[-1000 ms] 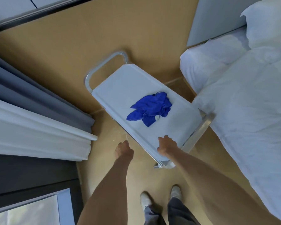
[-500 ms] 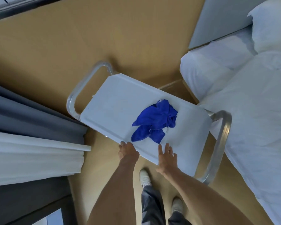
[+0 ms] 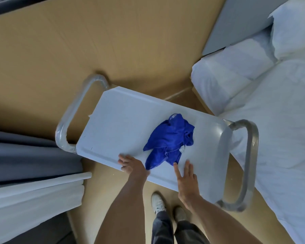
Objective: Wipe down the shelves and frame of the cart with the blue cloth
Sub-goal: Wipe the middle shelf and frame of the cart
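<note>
Tan floor, white bed (image 3: 280, 120) right. Blue cloth (image 3: 169, 140) crumpled on cart (image 3: 123, 124) top shelf, right of centre. Left hand (image 3: 132, 164) grips shelf's near edge; right hand (image 3: 187, 178) flat, fingers spread, just near of cloth.

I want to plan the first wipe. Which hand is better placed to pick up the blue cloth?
Probably the right hand: its open fingers lie on the shelf beside the blue cloth. The left hand grips the cart edge.
</note>
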